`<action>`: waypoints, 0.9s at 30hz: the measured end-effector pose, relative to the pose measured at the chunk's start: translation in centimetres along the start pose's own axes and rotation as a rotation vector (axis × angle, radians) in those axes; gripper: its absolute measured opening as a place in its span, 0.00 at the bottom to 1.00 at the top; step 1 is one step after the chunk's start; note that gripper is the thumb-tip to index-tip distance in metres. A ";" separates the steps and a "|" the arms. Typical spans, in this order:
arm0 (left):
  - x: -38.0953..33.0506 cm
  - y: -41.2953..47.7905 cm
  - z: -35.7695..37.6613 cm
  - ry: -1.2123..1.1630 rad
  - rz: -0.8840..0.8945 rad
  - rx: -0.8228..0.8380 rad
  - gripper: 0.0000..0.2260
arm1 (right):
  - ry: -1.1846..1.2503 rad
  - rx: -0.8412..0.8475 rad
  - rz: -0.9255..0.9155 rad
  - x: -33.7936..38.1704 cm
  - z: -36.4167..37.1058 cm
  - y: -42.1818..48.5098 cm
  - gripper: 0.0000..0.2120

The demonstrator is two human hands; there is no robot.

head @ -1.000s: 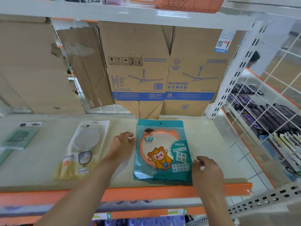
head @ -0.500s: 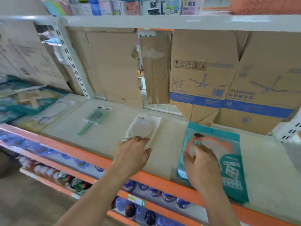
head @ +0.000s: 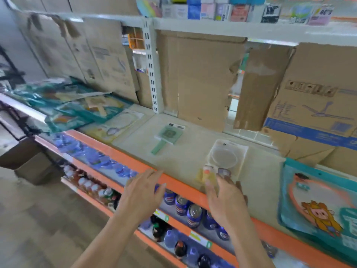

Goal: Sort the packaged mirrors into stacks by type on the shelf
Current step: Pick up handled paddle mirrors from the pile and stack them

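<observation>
On the shelf (head: 179,157) lie three sorted packs: a teal cartoon mirror pack (head: 318,202) at the right, a clear round mirror pack (head: 226,157) in the middle, and a green handled mirror pack (head: 166,135) further left. A loose heap of mirror packs (head: 77,107) covers the shelf at far left. My left hand (head: 144,192) hovers open over the orange shelf edge, holding nothing. My right hand (head: 224,196) is open with its fingertips at the near end of the clear round mirror pack.
Cardboard sheets (head: 199,80) line the shelf's back, with a fan carton (head: 313,105) at the right. A white slotted upright (head: 152,70) divides the bays. Drink cans and bottles (head: 185,209) fill the lower shelf. Small boxed goods (head: 231,10) stand on the top shelf.
The view swung left along the shelf. My right hand left the teal cartoon pack and now reaches the clear round pack; my left hand moved off that pack to the shelf edge.
</observation>
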State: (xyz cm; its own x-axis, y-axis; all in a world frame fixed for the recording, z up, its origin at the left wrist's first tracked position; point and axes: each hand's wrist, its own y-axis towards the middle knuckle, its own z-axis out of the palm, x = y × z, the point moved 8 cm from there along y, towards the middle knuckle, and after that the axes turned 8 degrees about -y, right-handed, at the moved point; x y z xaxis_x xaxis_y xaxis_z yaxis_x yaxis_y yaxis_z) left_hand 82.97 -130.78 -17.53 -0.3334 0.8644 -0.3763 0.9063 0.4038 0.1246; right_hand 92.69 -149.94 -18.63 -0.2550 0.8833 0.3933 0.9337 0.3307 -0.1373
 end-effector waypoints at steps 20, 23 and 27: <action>18.7 0.2 -11.3 0.038 -0.063 -0.098 0.22 | -0.065 -0.093 -0.200 20.6 6.4 0.5 0.24; 21.6 0.5 -11.6 0.039 -0.126 -0.090 0.23 | -0.058 -0.076 -0.215 22.5 7.9 1.5 0.23; 25.9 1.3 -12.0 0.050 -0.193 -0.095 0.22 | -0.056 -0.025 -0.237 25.3 10.5 3.3 0.21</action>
State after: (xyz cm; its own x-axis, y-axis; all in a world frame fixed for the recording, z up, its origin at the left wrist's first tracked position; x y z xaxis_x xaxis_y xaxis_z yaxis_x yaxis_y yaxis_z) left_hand 72.43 -104.31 -16.10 -0.5130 0.7814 -0.3554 0.7967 0.5875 0.1418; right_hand 86.74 -123.05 -18.66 -0.4810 0.7992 0.3606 0.8516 0.5236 -0.0246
